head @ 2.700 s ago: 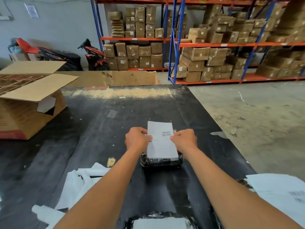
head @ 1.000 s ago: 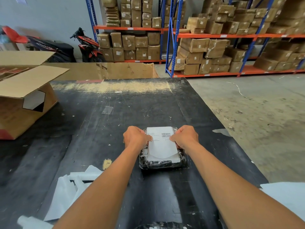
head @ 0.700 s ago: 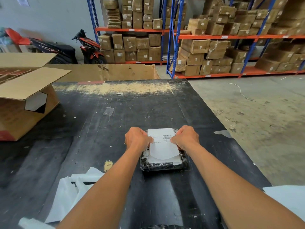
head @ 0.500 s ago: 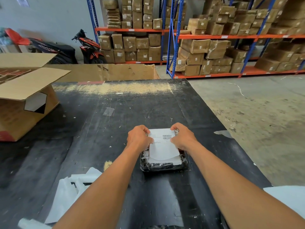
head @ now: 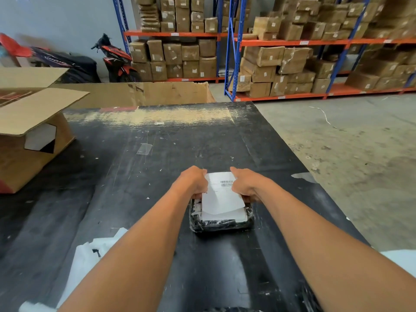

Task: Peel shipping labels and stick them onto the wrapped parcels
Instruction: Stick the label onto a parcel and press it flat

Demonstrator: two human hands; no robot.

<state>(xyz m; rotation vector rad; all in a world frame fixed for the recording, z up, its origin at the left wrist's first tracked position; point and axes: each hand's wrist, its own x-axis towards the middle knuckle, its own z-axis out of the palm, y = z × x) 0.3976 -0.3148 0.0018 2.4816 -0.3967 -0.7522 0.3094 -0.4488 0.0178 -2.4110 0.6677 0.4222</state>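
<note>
The shipping label (head: 221, 194) is being pressed flat on the wrapped parcel (head: 221, 222) between the left hand (head: 194, 183) and right hand (head: 246, 185), fingers spread and gripping nothing, and is best being rubbed outward so no bumps are left.

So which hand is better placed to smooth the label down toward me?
Probably the right hand: it rests on the label by the barcode, while the left hand grips the parcel edge.

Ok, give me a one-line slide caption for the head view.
Both hands, left and right, press a white shipping label onto a black-wrapped parcel on a black table.
</note>
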